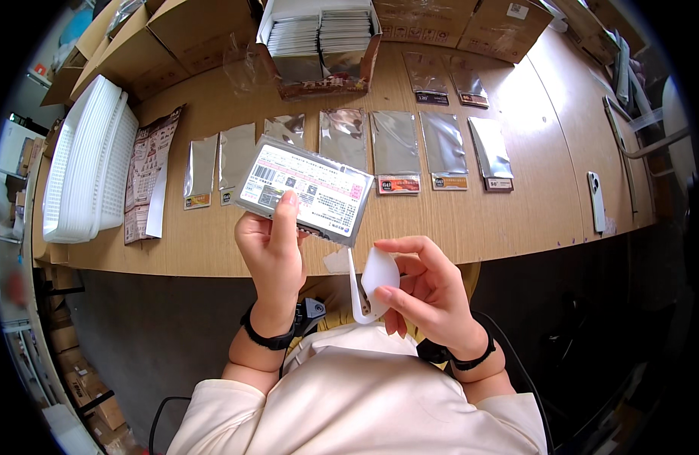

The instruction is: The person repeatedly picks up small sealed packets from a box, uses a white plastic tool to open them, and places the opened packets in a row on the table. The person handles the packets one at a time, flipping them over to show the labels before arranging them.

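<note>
My left hand [274, 254] grips a flat, silvery-edged packet [308, 189] by its lower edge, thumb on top. The packet is tilted, and its white printed label with a barcode faces up. In my right hand [433, 292] a white plastic letter opener [380, 280] is pinched between thumb and fingers. Its rounded body lies by my fingertips, and its thin arm reaches up to the packet's lower right corner. Whether that arm touches the packet I cannot tell. Beyond my hands, several flat silvery packets [395, 144] lie in a row on the wooden table [531, 220].
White plastic baskets [88, 167] are stacked at the left, beside a printed sheet [148, 174]. An open box [323, 72] full of packets stands at the back, between cardboard cartons [205, 34]. A white phone [596, 201] lies at the right.
</note>
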Motion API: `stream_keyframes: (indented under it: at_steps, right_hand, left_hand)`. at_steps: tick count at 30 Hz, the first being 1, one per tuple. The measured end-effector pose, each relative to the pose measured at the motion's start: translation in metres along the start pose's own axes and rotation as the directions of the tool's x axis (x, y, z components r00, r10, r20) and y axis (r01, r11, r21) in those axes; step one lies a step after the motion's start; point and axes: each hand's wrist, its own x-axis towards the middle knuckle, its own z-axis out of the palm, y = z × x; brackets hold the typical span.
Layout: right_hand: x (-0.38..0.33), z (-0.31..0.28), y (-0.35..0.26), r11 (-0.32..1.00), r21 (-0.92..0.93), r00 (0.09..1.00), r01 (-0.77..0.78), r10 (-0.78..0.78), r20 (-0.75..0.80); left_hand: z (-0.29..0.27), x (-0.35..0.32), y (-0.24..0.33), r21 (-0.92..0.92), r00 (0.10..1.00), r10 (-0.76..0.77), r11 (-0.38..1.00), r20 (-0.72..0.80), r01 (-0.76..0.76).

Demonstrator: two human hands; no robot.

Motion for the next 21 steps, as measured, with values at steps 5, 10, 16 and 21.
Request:
stream_keyframes:
  at_steps: [5, 10, 16, 21]
  right_hand:
    - [0.000, -0.001, 0.000, 1.000, 0.000, 1.000, 0.005, -0.005, -0.004]
    - [0.001, 0.000, 0.001, 0.999, 0.030, 0.998, 0.032, -0.030, -0.050]
    - [0.002, -0.006, 0.002, 0.990, 0.019, 0.978, 0.137, -0.132, -0.159]
    - [0.004, -0.014, 0.000, 0.977, -0.064, 0.970, 0.204, -0.210, -0.119]
  left_hand:
    - [-0.003, 0.000, -0.001, 0.014, 1.000, 0.000, 1.000, 0.004, 0.000]
    - [-0.002, -0.001, 0.002, -0.034, 0.999, -0.024, 0.999, 0.036, 0.026]
    - [-0.003, -0.008, 0.005, -0.086, 0.986, -0.106, 0.989, 0.130, 0.117]
    - [-0.003, -0.010, 0.009, -0.122, 0.969, -0.151, 0.977, 0.198, 0.177]
